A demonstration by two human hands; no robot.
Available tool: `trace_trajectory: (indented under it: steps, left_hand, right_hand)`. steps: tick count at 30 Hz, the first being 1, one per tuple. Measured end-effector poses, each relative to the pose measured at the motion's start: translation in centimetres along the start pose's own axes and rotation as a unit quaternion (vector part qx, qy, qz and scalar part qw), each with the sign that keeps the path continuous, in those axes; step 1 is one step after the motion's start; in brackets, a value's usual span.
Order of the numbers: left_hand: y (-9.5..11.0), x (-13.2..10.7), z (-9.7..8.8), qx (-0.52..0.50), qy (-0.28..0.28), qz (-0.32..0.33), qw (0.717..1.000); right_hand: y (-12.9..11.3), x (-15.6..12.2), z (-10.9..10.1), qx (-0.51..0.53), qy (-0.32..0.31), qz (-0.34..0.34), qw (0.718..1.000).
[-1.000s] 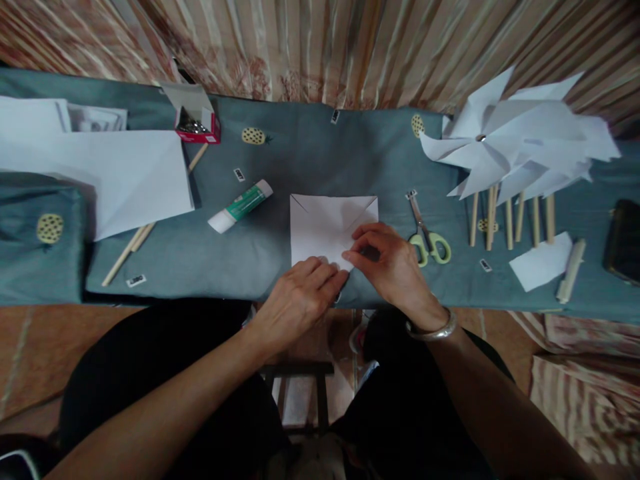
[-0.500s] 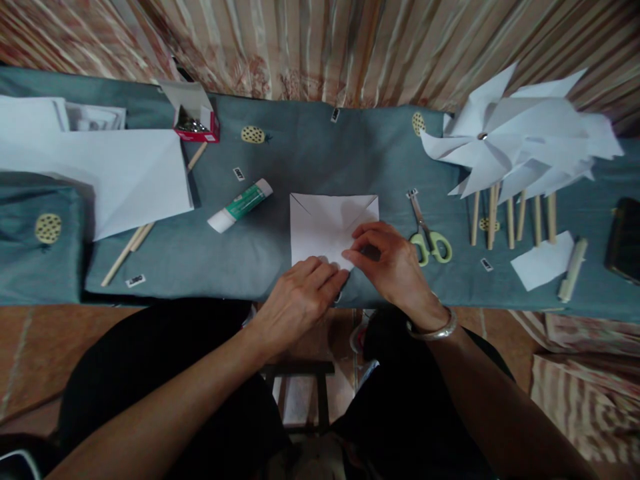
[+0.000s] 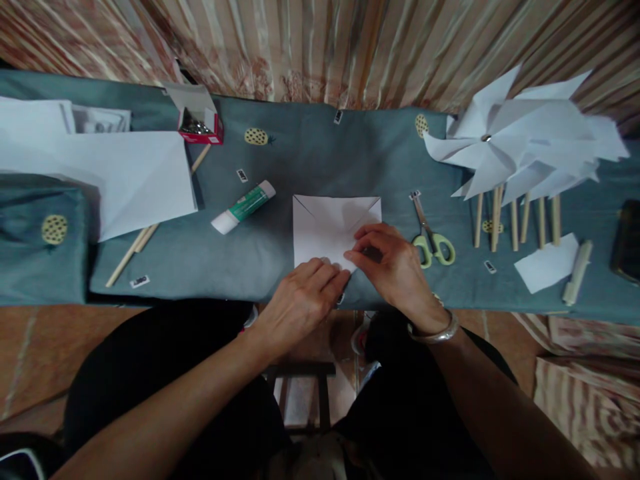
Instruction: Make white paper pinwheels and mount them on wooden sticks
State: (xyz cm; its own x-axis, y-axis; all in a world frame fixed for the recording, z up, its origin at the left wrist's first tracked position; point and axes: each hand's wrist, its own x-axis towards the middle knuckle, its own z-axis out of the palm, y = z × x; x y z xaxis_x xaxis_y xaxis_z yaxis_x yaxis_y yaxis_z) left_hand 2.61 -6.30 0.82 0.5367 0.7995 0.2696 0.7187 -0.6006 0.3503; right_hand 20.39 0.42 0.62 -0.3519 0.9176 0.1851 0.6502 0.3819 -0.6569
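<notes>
So from where I'm standing, going by the head view, someone's at a long table with a gray-green cloth (image 3: 345, 153), both hands on a white square of paper (image 3: 325, 227) lying flat near the middle of the near edge. Dark diagonal lines run in from its two far corners; can't tell if they're cut or drawn. The left hand (image 3: 307, 290) is over the paper's near edge, fingers bunched side by side and resting on it, thumb mostly hidden. The right hand (image 3: 393, 263) is at the near right part, thumb and forefinger bent toward each other, but whether they're actually pinching the paper, I can't tell. Left of the paper there's a green and white glue stick (image 3: 244, 207), and just to its right some green-handled scissors (image 3: 429, 233), tips pointing far. Over on the far left, bigger white sheets (image 3: 140, 177) partly cover a few wooden sticks (image 3: 125, 263), with an open red box (image 3: 201, 138) just beyond. Far right: a bunch of white paper pinwheels (image 3: 505, 143) on sticks, plus a pale pen (image 3: 577, 275) beside a paper scrap (image 3: 543, 263) nearer the edge.
</notes>
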Motion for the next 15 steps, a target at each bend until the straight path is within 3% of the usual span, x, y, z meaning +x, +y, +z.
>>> trace_trajectory:
  steps: [8,15]
  left_hand:
    - [0.1,0.0,-0.1,0.003,-0.009,-0.002,1.000]
    - [0.1,0.1,-0.4,0.005,-0.025,-0.008,1.000]
  right_hand:
    - [-0.4,-0.6,0.3,-0.029,0.016,-0.034,0.999]
    - [-1.1,-1.1,0.2,-0.066,-0.007,-0.080,0.995]
